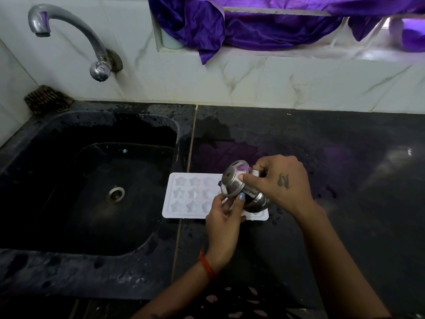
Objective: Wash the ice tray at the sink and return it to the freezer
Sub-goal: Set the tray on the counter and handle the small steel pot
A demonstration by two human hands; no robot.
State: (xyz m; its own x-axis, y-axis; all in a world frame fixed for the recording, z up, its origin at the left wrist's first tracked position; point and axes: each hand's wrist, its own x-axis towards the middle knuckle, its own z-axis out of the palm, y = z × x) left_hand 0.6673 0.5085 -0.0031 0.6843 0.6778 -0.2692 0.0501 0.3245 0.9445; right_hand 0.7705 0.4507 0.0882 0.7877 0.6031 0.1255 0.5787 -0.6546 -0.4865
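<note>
Fingers of the left hand [224, 217] pinched the lid [233, 179] while the right hand [279, 183] clasped the steel container [255, 198] — tilted, probably to open it. Beneath lay the ice tray [193, 195] on the worktop [333, 203], sink [92, 180] at nine o'clock.

— What's the surface?
— A dark stone counter [322, 143], wet in patches, with a black sink [92, 171] set into its left part.
— And on it?
— A white ice tray [190, 194] just right of the sink, a scrub brush [47, 100] at the back corner.
</note>
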